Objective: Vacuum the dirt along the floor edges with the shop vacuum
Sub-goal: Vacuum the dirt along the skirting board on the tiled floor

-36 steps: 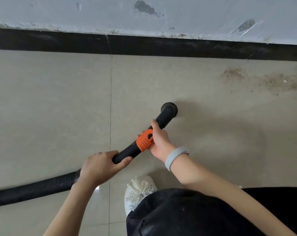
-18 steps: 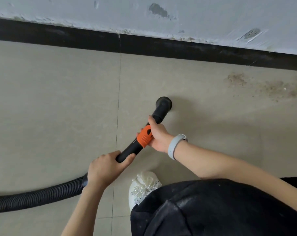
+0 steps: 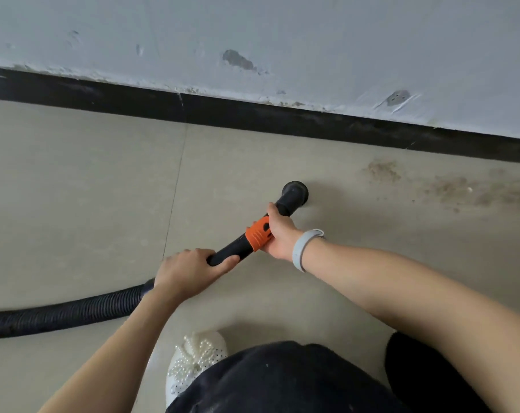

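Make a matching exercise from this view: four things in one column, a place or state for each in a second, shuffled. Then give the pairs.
Things:
1. nozzle
2. dirt patch
3. left hand
4. right hand

Places or states:
A. grips the tube at the orange collar
B. spread on the tile near the black baseboard, right of the nozzle
C. grips the tube where the ribbed hose joins
D. mouth down on the tile

Pairs: 1-D, 2-B, 3-C, 4-A
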`<state>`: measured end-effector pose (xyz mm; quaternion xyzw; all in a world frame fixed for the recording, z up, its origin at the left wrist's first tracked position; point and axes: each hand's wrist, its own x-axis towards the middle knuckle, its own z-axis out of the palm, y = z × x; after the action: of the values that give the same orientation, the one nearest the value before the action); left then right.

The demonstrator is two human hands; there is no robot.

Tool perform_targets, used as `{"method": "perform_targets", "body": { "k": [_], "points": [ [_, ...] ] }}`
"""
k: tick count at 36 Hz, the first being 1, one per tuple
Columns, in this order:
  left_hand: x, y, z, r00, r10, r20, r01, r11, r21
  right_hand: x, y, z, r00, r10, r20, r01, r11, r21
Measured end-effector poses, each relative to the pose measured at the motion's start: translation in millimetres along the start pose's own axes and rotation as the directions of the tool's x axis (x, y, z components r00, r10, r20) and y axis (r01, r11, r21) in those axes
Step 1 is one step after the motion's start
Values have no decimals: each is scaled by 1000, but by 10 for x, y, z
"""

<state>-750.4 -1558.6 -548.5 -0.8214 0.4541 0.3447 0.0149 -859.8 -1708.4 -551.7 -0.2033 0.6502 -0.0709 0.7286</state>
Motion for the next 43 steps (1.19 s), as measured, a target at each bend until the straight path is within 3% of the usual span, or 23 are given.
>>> {"method": "perform_targets", "body": {
  "k": [9,15,30,43],
  "points": [
    [375,1096,76,990,117,82,-124,988,96,173,-541,-1152,998,50,-45,-49,998,28],
    [407,1636,242,983,134,125,-149,980,128,259,-670,-1805,989,144,12,-145,987,71],
    [154,2514,224,986,16,164,-63,955,288,221,-708,-2532,984,176,34,-180,959,219],
    [526,3000,556,969,148,200,-199,943,267,340,-850,-3138,991,86,-107,-50,952,303]
  ]
}}
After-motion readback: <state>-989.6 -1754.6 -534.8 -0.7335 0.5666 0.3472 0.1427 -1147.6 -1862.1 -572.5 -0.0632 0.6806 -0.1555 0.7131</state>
